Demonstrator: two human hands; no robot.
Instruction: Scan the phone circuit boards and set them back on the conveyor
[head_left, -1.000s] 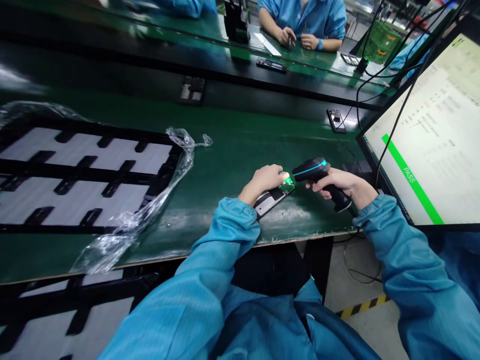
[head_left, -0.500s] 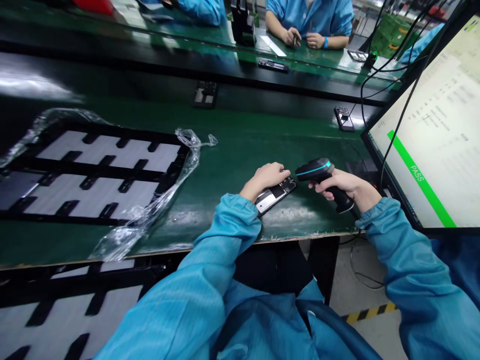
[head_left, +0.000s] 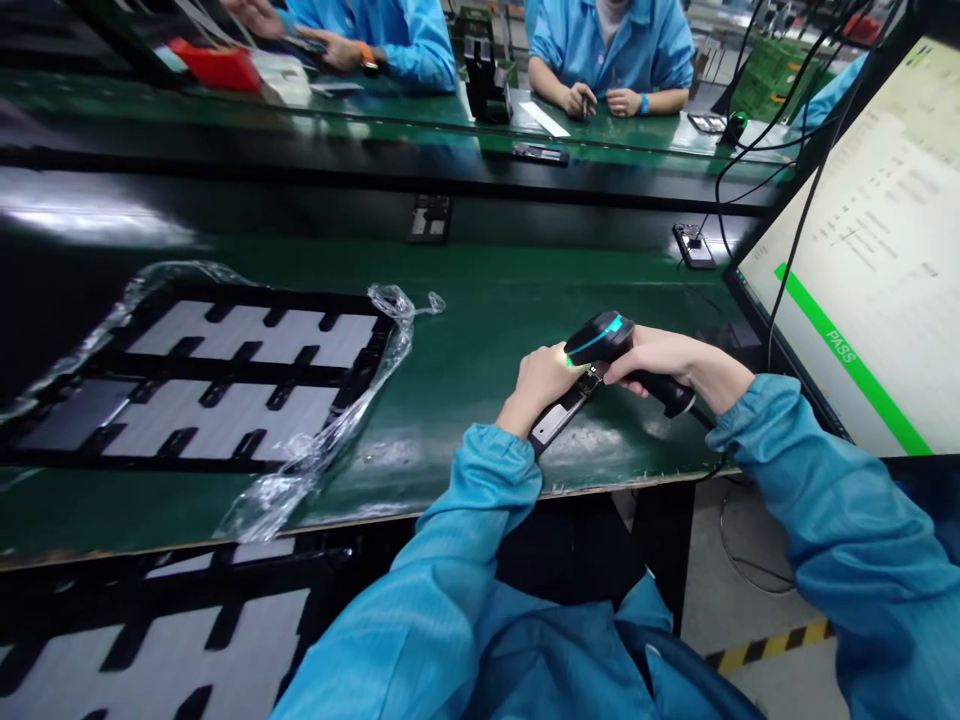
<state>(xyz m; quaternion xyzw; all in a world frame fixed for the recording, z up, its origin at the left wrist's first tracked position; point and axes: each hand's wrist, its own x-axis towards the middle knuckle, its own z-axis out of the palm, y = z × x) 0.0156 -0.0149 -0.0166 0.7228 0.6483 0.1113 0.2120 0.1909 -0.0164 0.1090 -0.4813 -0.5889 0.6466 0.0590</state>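
My right hand (head_left: 660,362) is wrapped round the handle of a black barcode scanner (head_left: 596,342) with a lit cyan stripe. The scanner's head reaches over the fingers of my left hand (head_left: 544,380), and a green-yellow glow shows at its front. Beneath these lies an open phone body (head_left: 559,415) with bare inner parts, tilted up to the right on the green bench. My left hand grips its far long edge; the fingertips are hidden behind the scanner.
A black tray (head_left: 225,370) of grey plates in clear wrap lies left. A monitor (head_left: 862,280) showing PASS stands right. Other phone bodies (head_left: 429,220) lie beyond, with co-workers across the bench. Another tray (head_left: 187,650) sits below the front edge.
The scanner in my right hand has moved left, from beside the phone body to over its upper end and my left fingers. The view has shifted, so the bench appears lower.
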